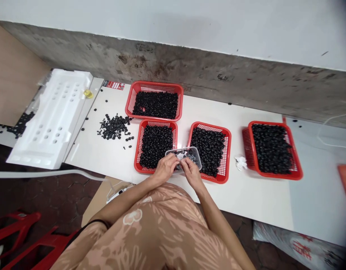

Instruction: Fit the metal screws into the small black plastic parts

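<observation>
Your left hand (pixel 165 167) and right hand (pixel 192 172) sit half-curled at a clear plastic tub (pixel 186 158) of small black rings (pixel 184 154); you cannot tell whether they grip anything. The tub lies at twelve o'clock from your hands, across two red mesh baskets (pixel 138 150). A loose pile of rings (pixel 114 126) sits at ten o'clock on the white worktop (pixel 99 157).

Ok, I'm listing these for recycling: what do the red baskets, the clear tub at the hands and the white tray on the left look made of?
The red baskets look like moulded plastic, slightly glossy, with fine lattice walls. The clear tub seems thin transparent plastic, since the black pieces show through it. The white tray looks like matte moulded foam, perhaps polystyrene, judging by its thick, soft-edged form.
</observation>
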{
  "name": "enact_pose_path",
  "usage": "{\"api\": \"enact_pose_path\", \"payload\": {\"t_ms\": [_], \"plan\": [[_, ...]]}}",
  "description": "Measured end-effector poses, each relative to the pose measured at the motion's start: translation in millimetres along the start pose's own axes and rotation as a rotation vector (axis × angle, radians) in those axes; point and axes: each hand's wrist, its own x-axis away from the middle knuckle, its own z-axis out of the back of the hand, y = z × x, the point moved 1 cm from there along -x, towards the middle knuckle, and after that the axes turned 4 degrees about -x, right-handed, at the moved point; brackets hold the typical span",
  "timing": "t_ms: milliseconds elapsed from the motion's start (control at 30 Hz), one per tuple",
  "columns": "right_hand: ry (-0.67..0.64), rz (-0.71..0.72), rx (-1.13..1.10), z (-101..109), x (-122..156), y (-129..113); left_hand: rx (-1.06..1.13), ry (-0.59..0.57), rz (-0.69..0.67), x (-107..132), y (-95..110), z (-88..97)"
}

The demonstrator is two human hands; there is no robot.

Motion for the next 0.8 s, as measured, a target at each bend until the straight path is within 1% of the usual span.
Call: {"api": "enact_pose_path", "payload": {"t_ms": [100,167,233,300,367,433,467,500,567,667,733,800], "plan": [[0.098,0.109,0.08,-3.7,2.2,-2.4,0.053,0.004,0.103,-1.9,-4.0,-1.9],[0.171,0.199,0.185,-5.1,4.3,-1.3,0.164,-0.041,0.199,-4.3,-9.0,-6.0],[0.199,0.29,0.299,-4.9,6.7,1.3,0.343,-0.127,0.32,-6.4,-14.9,-12.1],[0.178,0.358,0.356,-2.9,9.7,4.4,0.586,-0.216,0.461,-7.2,-20.2,-17.9],[0.158,0.367,0.3,0.2,13.5,7.2,0.857,-0.311,0.597,-6.6,-23.7,-21.7],[0.159,0.306,0.159,3.3,17.0,10.5,1.072,-0.415,0.71,-5.0,-25.5,-23.9],[0.17,0.258,0.079,4.5,18.2,12.9,1.13,-0.451,0.751,-4.0,-26.1,-24.8],[0.193,0.207,0.004,5.5,18.8,15.7,1.145,-0.464,0.776,-3.3,-26.7,-25.8],[0.275,0.107,-0.125,7.5,18.3,22.8,1.079,-0.431,0.767,-2.5,-28.1,-28.7],[0.39,-0.003,-0.255,10.9,14.9,33.3,0.841,-0.339,0.68,-3.1,-29.9,-32.9],[0.406,-0.045,-0.277,12.9,13.2,36.9,0.7,-0.303,0.62,-3.9,-30.3,-33.6],[0.4,-0.07,-0.268,14.0,13.3,36.9,0.629,-0.289,0.572,-4.6,-29.8,-32.4]]}}
